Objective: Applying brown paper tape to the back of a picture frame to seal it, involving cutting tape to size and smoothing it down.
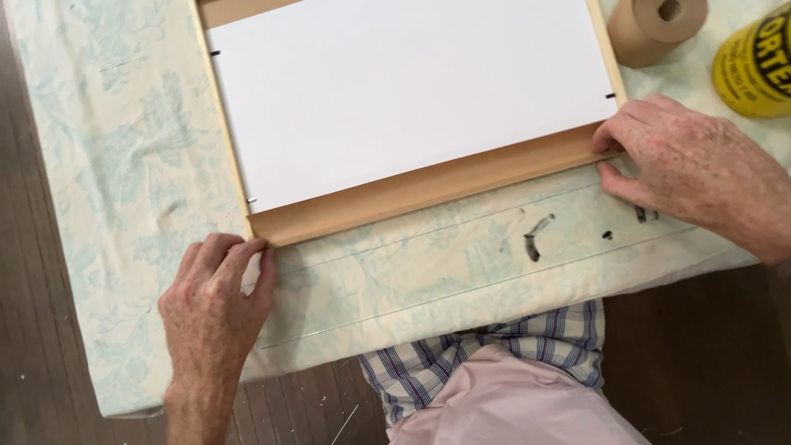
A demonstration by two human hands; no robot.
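Observation:
A light wooden picture frame (428,185) lies face down on a cloth-covered table, with a white backing board (404,91) set inside it. My left hand (216,301) rests on the cloth with its fingertips against the frame's near left corner. My right hand (692,169) touches the near right corner, thumb and fingers pinching the frame's edge. A clear glass sheet (461,264) lies flat on the cloth just in front of the frame, between my hands.
A roll of brown paper tape (657,26) stands at the far right, with a yellow can (756,62) beside it. The pale patterned cloth (115,148) has dark marks (537,235) near the front edge. Dark wood floor lies below the table.

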